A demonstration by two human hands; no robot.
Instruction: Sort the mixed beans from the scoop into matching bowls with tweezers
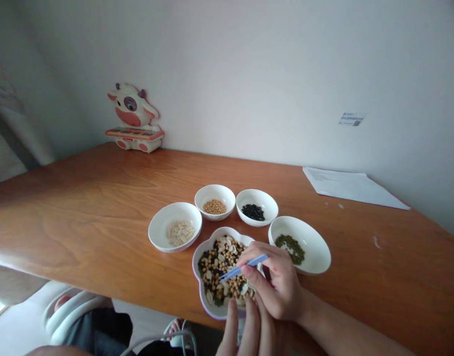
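Observation:
My right hand (277, 282) is closed in a pinch on blue plastic tweezers (246, 267), whose tips point down into a flower-shaped bowl (198, 283). Beans of several colours and pale peanut halves lie mixed in that white bowl with a lilac rim. At its near edge, my left hand (249, 332) has its fingers over the rim, holding the bowl; the thumb is hidden. Whether the tweezer tips grip a bean is too small to tell. Around the far side stand white bowls of peanut halves (180, 233), soybeans (214, 206), black beans (253, 212) and green mung beans (291, 248).
A cow-shaped toy keyboard (134, 118) stands at the back left of the wooden table (101, 207). Paper sheets (350, 185) lie at the back right against the wall. The table's front edge runs just below the flower-shaped bowl, with my legs and a cable beneath.

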